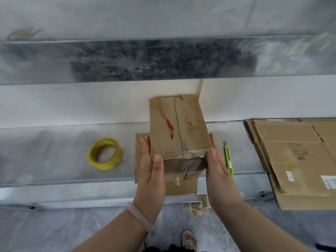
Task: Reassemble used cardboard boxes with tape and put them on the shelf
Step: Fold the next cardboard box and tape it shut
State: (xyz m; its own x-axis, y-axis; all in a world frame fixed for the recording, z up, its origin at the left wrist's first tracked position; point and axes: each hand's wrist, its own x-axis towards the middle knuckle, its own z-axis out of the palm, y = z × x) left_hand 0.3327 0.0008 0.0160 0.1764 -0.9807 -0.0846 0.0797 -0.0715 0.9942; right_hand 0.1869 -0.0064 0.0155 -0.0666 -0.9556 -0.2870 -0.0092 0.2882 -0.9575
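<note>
A small taped cardboard box [179, 128] is lifted between my two hands above the lower shelf [54, 157]. Clear tape runs across its near end. My left hand [151, 168] lies flat against its left side with the thumb on the near edge. My right hand [216, 166] presses its right side with straight fingers. A yellow tape roll [104, 153] lies on the shelf to the left. A green utility knife [228, 159] lies just right of my right hand.
A flat cardboard piece [141, 142] lies on the shelf under the box. A stack of flattened boxes [298, 160] covers the shelf's right end and overhangs its edge. An upper shelf [145, 59] runs across above. Scraps [193, 210] lie on the floor.
</note>
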